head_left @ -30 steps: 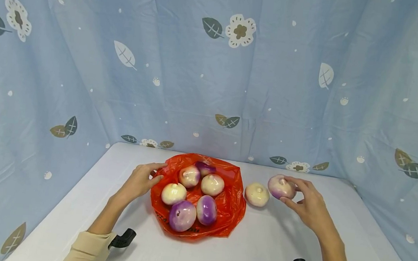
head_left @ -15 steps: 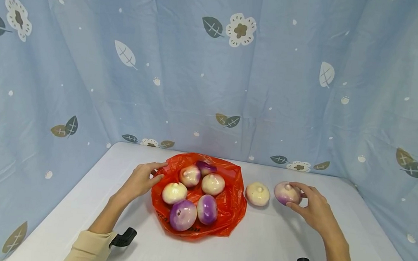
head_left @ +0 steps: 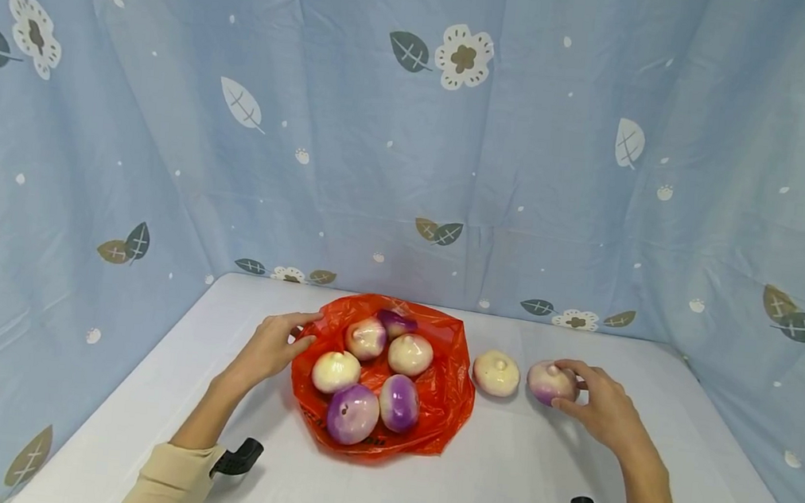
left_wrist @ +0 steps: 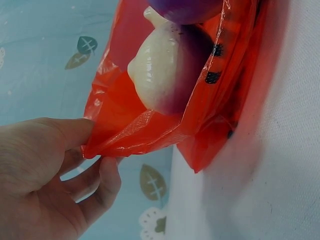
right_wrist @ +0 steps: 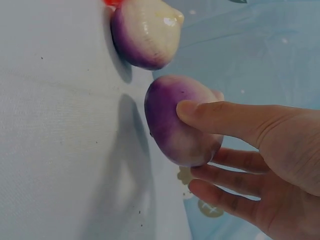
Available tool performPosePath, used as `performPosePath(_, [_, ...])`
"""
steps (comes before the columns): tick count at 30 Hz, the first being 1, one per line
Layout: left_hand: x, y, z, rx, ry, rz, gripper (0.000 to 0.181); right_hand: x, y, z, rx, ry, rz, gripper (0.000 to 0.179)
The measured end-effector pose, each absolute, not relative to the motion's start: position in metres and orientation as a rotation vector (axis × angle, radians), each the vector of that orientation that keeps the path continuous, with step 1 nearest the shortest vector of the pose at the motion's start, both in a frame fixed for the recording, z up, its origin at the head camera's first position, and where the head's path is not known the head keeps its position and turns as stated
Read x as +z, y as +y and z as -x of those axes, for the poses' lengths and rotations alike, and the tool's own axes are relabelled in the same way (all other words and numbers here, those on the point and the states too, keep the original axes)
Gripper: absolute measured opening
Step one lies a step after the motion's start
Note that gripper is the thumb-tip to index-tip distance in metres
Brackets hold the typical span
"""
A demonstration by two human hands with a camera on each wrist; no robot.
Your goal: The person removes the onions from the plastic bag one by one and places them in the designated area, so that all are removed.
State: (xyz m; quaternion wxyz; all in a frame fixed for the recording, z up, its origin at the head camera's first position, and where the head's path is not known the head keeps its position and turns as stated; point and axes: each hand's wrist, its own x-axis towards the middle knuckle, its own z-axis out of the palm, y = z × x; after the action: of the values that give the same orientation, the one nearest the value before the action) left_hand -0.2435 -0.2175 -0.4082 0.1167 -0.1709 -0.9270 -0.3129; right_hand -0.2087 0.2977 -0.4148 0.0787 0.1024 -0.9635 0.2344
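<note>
Left hand (head_left: 268,348): our fingers (left_wrist: 109,181) pinch the crinkled red plastic bag (head_left: 443,403).
Right hand (head_left: 610,412): our fingers (right_wrist: 225,177) grip a glossy, squat bulb (right_wrist: 167,117).

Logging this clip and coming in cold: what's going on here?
A person is handling turnips at a white table. Their left hand pinches the edge of an open red bag, and their right hand holds one turnip at the table; whether it touches down is hard to tell. Another turnip sits on the table between that one and the bag. More turnips lie inside the bag.
</note>
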Motion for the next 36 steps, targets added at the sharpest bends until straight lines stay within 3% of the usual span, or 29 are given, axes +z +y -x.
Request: performPosePath(36, [-0.4073,-0.2169,0.2440,-0.911,-2.709,0.526,0.041,-0.4250,0.2923,0.2143,0.721,-2.921,-0.245,0.063])
